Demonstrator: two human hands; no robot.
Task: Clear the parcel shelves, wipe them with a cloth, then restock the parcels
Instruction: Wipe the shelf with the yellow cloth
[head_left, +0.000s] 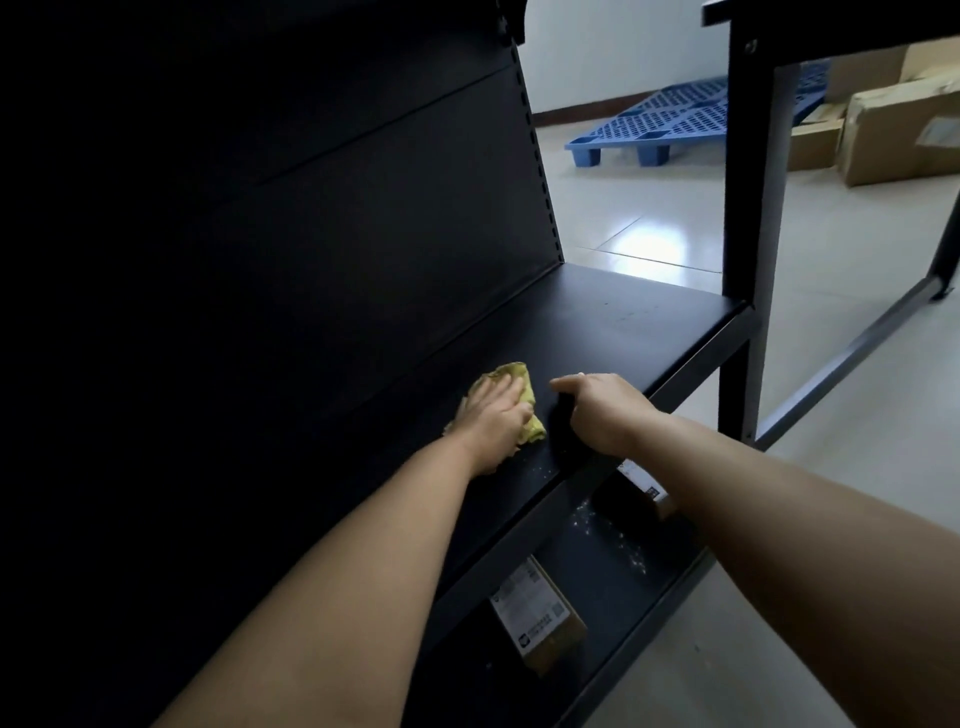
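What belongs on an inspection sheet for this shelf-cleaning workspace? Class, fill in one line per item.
Surface: black shelf, with pale specks near its front edge.
Job's things: yellow cloth on the shelf; two labelled parcels on the lower shelf.
Clutter: white crumbs on the lower shelf.
Hands: left hand presses the cloth flat; right hand rests on the shelf, fingers unclear.
Cables: nothing seen.
Surroundings: blue pallet and cardboard boxes on the floor.
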